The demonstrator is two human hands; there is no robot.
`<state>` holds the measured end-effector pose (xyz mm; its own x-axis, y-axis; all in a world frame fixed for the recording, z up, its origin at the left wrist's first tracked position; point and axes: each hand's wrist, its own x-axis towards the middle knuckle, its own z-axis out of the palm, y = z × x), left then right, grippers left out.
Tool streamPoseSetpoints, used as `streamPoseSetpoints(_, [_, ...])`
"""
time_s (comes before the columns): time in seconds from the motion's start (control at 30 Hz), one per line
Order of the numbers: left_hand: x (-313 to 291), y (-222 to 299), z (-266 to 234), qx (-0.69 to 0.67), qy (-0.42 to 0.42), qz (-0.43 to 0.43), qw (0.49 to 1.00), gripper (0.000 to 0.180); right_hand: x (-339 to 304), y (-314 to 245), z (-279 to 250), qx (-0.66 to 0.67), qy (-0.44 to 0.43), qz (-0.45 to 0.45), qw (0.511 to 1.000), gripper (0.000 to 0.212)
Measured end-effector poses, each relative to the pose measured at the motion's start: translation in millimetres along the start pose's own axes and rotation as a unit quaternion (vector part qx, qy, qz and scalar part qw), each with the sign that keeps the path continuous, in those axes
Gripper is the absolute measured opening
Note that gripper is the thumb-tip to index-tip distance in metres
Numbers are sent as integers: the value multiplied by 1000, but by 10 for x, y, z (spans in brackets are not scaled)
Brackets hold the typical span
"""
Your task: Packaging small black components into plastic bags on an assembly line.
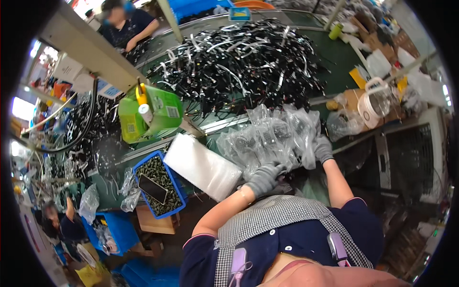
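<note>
A row of clear plastic bags (267, 136) with dark contents lies in front of me on the near edge of the bench. My left hand (265, 179), in a grey glove, is closed at the bags' near edge, its fingertips partly hidden in the plastic. My right hand (323, 148), gloved alike, grips the right end of the bags, fingers wrapped into the film. What exactly the bags contain is hard to make out through the creases. Left of the bags lies a stack of white, translucent plastic sleeves (203, 165), close to my left wrist.
Beyond the bags spreads a big heap of black cables (244, 67). A green plastic jug (148, 115) stands at the left; a blue tray (179, 191) holds small dark parts and a phone (153, 188). On the right is a white jug (374, 107). Other people work at the far left.
</note>
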<state>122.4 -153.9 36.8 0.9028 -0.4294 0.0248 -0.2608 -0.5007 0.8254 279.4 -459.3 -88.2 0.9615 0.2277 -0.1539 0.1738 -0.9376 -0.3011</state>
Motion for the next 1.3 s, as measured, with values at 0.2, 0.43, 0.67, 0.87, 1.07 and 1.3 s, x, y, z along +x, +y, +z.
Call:
streamPoseSetpoints(0.2, [-790,-518,-348,31,233,-255,938,22,1440,-2080,-852,28,138,-358,923,17])
streamPoseSetpoints(0.43, [-1516,-812,-201,114,344,-396,844,20,2870,-3319,334,-419,-92,-410,805,29])
streamPoseSetpoints(0.67, [-1580,-843,-144,198,300,-332,872,39,2794,-3063,161,-578,-38,-494,648,23])
streamPoseSetpoints(0.87, [-1609,-1154,-152,78,323,-305,893,16,1727,-3004,-1411,-420,-34,-416,806,14])
streamPoseSetpoints(1.07, [-1437,-1079,-495,22,239,-300,923,20,176,-3152,-1722,-113,-146,-484,855,18])
streamPoseSetpoints(1.3, [-1473,-1275,-488,-7,247,-215,945,15,-959,-3483,-1448,290,-484,-174,807,31])
